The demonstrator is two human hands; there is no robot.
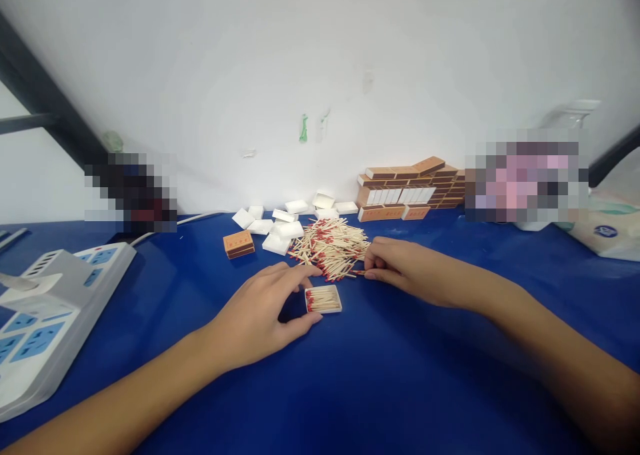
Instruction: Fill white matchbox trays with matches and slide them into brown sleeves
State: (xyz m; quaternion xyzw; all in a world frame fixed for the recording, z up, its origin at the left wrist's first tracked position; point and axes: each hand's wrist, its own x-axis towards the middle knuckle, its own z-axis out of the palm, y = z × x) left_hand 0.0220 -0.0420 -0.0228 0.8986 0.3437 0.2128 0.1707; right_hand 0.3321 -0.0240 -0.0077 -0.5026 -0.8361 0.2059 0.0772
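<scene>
A small white matchbox tray (pixel 338 301) lies on the blue table, with matches (pixel 321 300) in it, red heads to the left. My left hand (pixel 265 308) is curved around the tray's left end. Its thumb meets the near edge and a fingertip the far left corner; the index finger is raised apart. Just behind is a loose heap of red-tipped matches (pixel 333 242). At the heap's right edge, my right hand (pixel 395 265) is closed in a pinch on a few matches whose ends poke out leftward; their number is partly hidden by the fingers.
Several white trays (pixel 286 230) lie behind the heap, near a closed orange matchbox (pixel 239 244). A stack of matchboxes (pixel 400 182) stands against the wall. At left is a power strip (pixel 85 315) with a cable; at right, a plastic packet (pixel 605 225). Two patches are blurred.
</scene>
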